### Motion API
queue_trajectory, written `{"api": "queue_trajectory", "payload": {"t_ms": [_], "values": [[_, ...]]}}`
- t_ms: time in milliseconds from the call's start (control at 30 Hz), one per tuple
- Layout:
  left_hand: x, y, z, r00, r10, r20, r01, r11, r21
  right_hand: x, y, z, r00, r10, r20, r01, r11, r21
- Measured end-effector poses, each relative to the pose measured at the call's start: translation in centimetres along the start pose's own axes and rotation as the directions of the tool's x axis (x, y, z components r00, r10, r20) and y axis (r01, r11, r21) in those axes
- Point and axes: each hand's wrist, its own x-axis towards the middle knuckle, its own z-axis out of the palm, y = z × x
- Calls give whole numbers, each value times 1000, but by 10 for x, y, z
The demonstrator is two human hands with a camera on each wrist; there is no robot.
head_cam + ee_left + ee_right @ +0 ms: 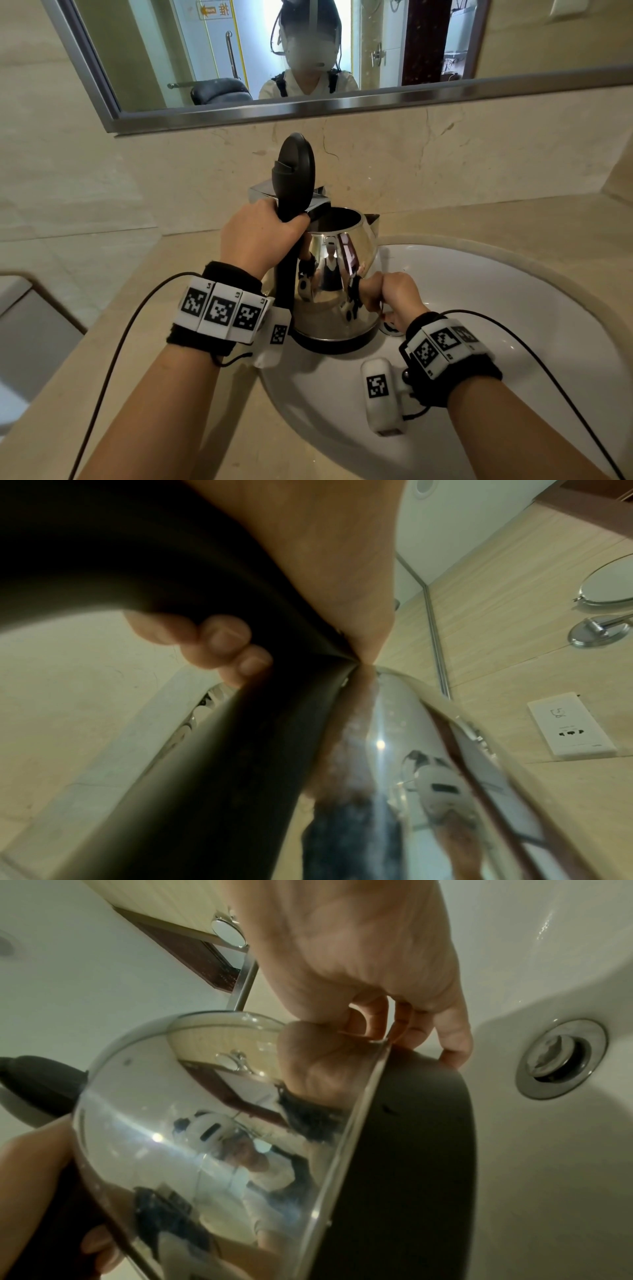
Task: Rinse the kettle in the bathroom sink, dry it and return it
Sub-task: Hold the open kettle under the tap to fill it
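Sink (513,308): left hand (257,236) grips kettle (335,274) handle; right hand (394,298) fingers curled at base; faucet (260,193) mostly hidden.

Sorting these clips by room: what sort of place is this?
Most likely a bathroom, perhaps a hotel's: a white sink set in a beige stone counter, a wall mirror above it, and a round shaving mirror on the wall.
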Motion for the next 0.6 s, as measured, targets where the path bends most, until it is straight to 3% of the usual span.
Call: {"api": "queue_trajectory", "payload": {"t_ms": [600], "values": [[-1, 2, 0, 1000, 0, -6, 0, 1000, 5, 3, 2, 0, 1000, -21, -2, 21, 999, 26]]}}
